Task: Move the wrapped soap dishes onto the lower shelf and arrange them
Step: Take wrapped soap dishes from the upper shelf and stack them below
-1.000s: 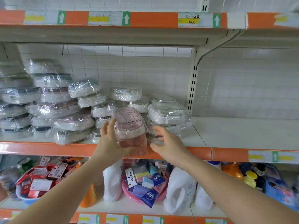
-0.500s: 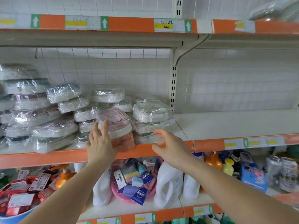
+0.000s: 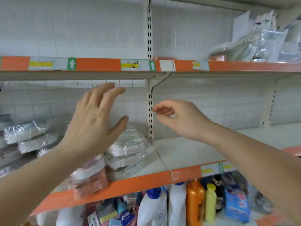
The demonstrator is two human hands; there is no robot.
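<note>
While both hands hang empty in the air, left hand [image 3: 94, 118] spread flat, right hand [image 3: 177, 118] loosely curled, one pink wrapped soap dish [image 3: 89, 178] sits at the middle shelf [image 3: 184, 174] front edge. Three white wrapped dishes [image 3: 128, 154] stack beside it; more pile left, blurred. Two white bottles [image 3: 153, 207] stand below.
</note>
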